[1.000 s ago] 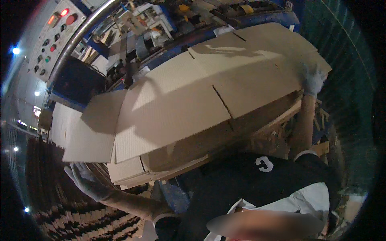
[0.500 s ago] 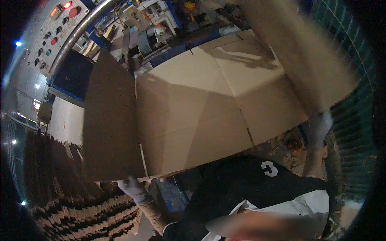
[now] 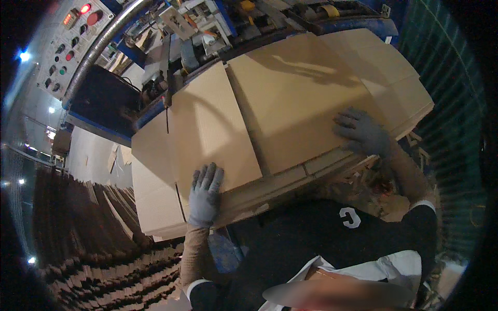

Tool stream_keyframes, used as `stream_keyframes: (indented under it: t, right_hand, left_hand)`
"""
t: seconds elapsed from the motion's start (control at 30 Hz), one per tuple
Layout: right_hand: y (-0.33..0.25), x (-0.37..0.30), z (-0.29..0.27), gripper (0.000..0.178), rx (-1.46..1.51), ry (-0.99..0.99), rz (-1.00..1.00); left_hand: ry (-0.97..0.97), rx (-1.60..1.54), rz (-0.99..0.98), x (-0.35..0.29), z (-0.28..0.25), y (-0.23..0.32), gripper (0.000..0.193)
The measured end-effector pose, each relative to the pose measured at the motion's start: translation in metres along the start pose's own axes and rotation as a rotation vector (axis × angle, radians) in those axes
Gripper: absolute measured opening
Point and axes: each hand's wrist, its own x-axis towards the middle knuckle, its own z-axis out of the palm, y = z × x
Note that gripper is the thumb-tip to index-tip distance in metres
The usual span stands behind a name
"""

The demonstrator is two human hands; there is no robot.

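Note:
A brown cardboard box blank (image 3: 306, 103) lies in front of me with its two side panels folded inward, a narrow gap showing between their edges. My left hand (image 3: 206, 197), in a grey glove, rests flat on the near edge of the left folded panel (image 3: 212, 129), fingers stretched forward. Farther right, my gloved right hand (image 3: 361, 132) lies with spread fingers on the near part of the right folded panel. Neither hand grips anything. More cardboard layers show beneath the blank along its near edge.
A machine with a blue frame (image 3: 358, 25) stands beyond the cardboard. At upper left is a control panel (image 3: 67, 52) beside a metal pipe (image 3: 106, 46). Stacked cardboard (image 3: 109, 269) fills the lower left. Green mesh (image 3: 456, 103) borders the right; scraps (image 3: 389, 202) lie below.
Both raised side panels have come down inward onto the blank. My hands have moved from its outer near edges to lie on top of the folded panels.

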Motion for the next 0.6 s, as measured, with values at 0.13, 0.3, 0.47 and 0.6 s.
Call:
stream_keyframes:
  t: [0.13,0.3,0.47,0.6]
  right_hand:
    - [0.025,0.046,-0.001,0.057,0.023,0.038,-0.024]
    - [0.042,0.075,0.012,0.059,0.094,0.085,-0.169]
    - [0.094,0.066,0.035,0.050,0.032,0.316,0.021]
    - [0.165,0.077,0.045,0.039,0.302,0.495,0.905]
  left_hand:
    - [0.154,-0.039,-0.003,0.030,0.016,-0.043,0.076]
    - [0.347,-0.119,0.030,0.069,0.026,-0.076,0.072]
    - [0.052,0.000,0.014,0.037,0.017,-0.056,0.062]
    - [0.103,-0.812,-0.414,0.033,0.024,-0.077,0.056]
